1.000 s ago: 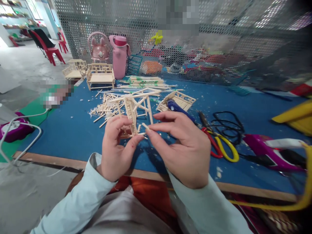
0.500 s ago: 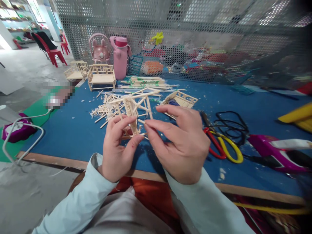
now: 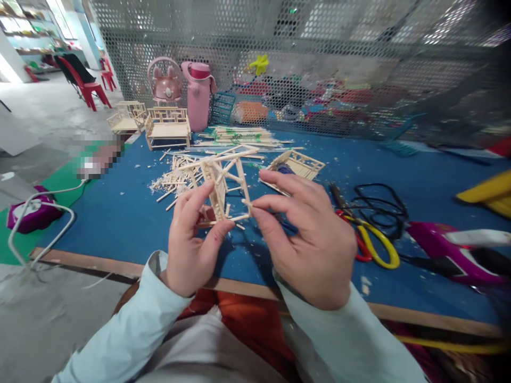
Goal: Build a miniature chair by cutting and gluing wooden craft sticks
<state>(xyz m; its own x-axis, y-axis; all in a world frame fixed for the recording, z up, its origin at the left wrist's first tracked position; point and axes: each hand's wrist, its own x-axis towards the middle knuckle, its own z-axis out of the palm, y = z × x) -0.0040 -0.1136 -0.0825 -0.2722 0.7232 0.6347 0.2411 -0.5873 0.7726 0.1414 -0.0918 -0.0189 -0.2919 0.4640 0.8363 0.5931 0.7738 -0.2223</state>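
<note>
My left hand (image 3: 194,247) is closed around a miniature furniture frame (image 3: 220,194) built of thin wooden sticks, held tilted just above the table. Its thumb and fingers press on the frame's lower left part; the palm hides some of it. Between the thumb and index finger of my right hand (image 3: 309,242) is a short wooden stick (image 3: 246,202). That stick is close to the frame's right side, by an upright; I cannot tell if they touch. Behind the frame lies a heap of cut stick pieces (image 3: 178,178).
Two small stick benches (image 3: 170,130) stand at the back left near a pink bottle (image 3: 198,103). Another slatted piece (image 3: 305,165) lies behind my right hand. Rightward are scissors (image 3: 379,247) with red and yellow handles, a black cord (image 3: 383,207) and a purple glue gun (image 3: 435,244).
My right hand has moved a little to the right with the short stick, which now shows beside the frame's right upright. My left hand's index finger has shifted slightly on the frame.
</note>
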